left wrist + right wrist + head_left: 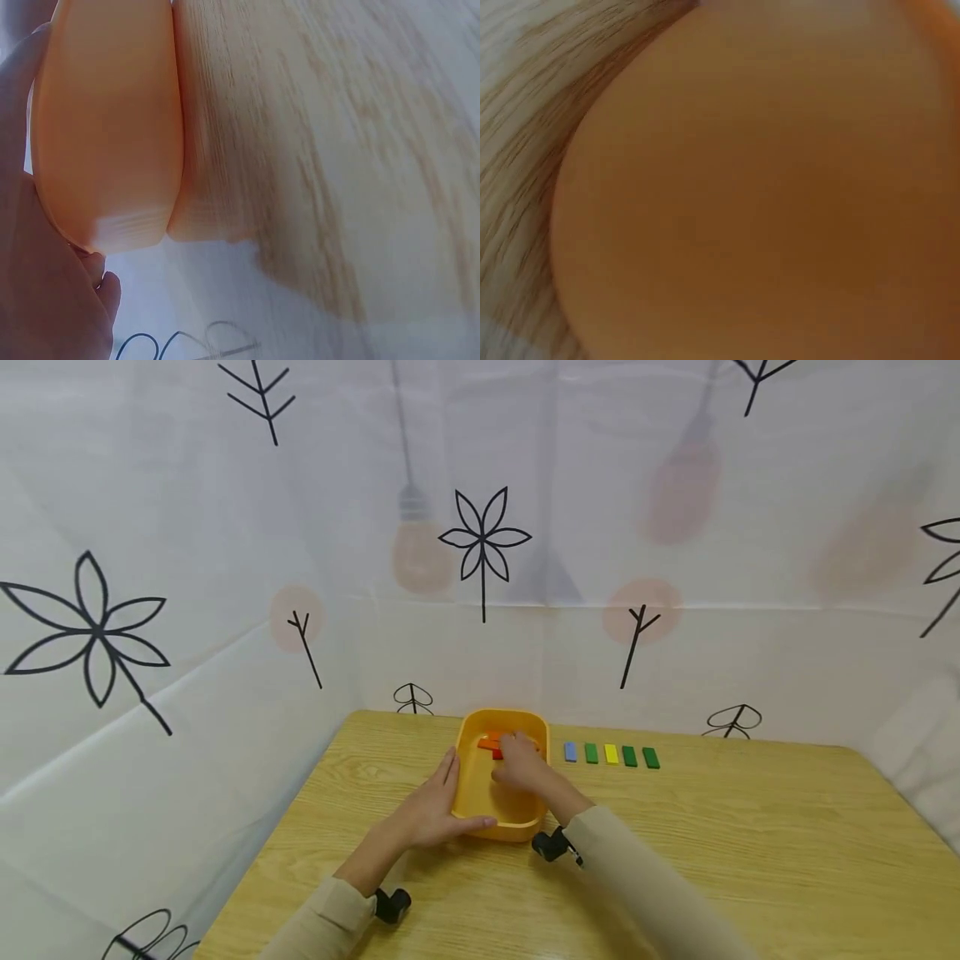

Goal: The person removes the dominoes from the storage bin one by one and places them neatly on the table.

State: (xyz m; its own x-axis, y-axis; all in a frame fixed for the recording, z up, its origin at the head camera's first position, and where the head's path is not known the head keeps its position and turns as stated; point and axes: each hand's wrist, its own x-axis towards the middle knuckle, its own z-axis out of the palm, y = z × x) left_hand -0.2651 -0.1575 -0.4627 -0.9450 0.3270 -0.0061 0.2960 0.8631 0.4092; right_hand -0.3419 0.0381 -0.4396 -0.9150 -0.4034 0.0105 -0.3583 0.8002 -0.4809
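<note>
A yellow-orange plastic bin [472, 792] stands on the table, holding red and orange blocks [491, 744] towards its far end. My left hand [429, 806] rests against its near left corner, fingers straight along the left side and thumb across the near rim. In the left wrist view, that hand [52, 292] lies beside the bin's outer wall [112, 127]. Inside the bin, my right hand [521, 766] reaches down at the blocks; its fingertips are hidden, so a hold cannot be made out. The bin's blurred wall [742, 202] fills most of the right wrist view.
Right of the bin, small flat blocks lie in a row: a blue one [571, 752], a green one [591, 753], a yellow one [611, 754] and two dark green ones [629, 757]. A patterned white cloth [540, 652] hangs behind the wooden table [750, 827].
</note>
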